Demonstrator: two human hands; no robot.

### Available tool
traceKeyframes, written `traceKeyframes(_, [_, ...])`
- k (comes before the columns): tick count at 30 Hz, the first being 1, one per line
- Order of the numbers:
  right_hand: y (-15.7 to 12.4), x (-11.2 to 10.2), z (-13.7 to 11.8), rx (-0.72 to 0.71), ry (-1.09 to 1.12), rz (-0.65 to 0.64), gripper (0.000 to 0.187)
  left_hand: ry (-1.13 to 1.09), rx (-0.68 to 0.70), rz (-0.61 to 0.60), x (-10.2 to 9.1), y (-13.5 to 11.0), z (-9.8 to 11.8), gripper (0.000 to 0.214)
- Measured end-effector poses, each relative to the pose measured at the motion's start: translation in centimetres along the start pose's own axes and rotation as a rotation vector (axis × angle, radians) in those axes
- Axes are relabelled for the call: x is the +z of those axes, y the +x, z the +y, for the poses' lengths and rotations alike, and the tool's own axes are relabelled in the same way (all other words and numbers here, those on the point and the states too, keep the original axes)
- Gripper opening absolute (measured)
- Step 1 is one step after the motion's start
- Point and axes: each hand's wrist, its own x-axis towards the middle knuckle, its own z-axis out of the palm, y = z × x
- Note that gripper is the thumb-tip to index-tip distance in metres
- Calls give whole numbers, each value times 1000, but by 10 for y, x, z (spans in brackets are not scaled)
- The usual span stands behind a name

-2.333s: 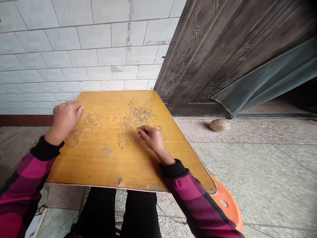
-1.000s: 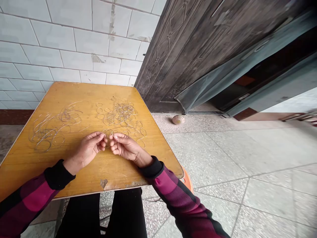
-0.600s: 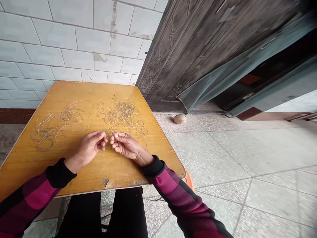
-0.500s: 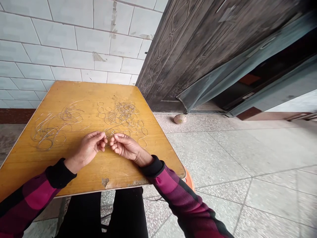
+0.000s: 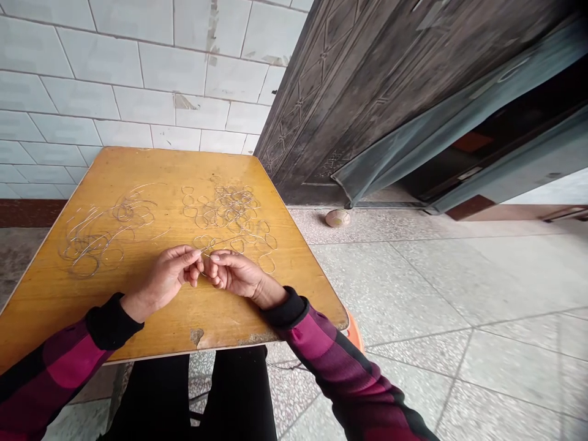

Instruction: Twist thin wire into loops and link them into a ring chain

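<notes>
My left hand is closed, thumb and forefinger pinching a thin wire. Just beside it, my right hand also pinches the wire, its other fingers curled in. The wire bends in a small loop above the fingertips; much of it is hidden or too fine to follow. Beyond the right hand lies a spread of small wire rings, some linked or overlapping. Loose, curved lengths of wire lie in a tangle to the left of my left hand.
Both forearms lean over a yellow wooden table with a chipped front edge. A white tiled wall stands behind it. To the right are a dark carved door, a grey-green curtain and a roundish stone-like object on the floor.
My hands stay close together, with fingertips shifted very slightly and the wire loop showing more clearly above them. The whole view has moved a little.
</notes>
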Motion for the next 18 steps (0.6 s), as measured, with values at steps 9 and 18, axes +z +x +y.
traceKeyframes(9, [2, 0, 3, 8, -17, 40, 23, -2, -39, -27, 3, 0, 3, 22])
traceKeyframes(18, [3, 3, 4, -48, -42, 34, 21, -8, -66, -72, 4, 0, 6, 24])
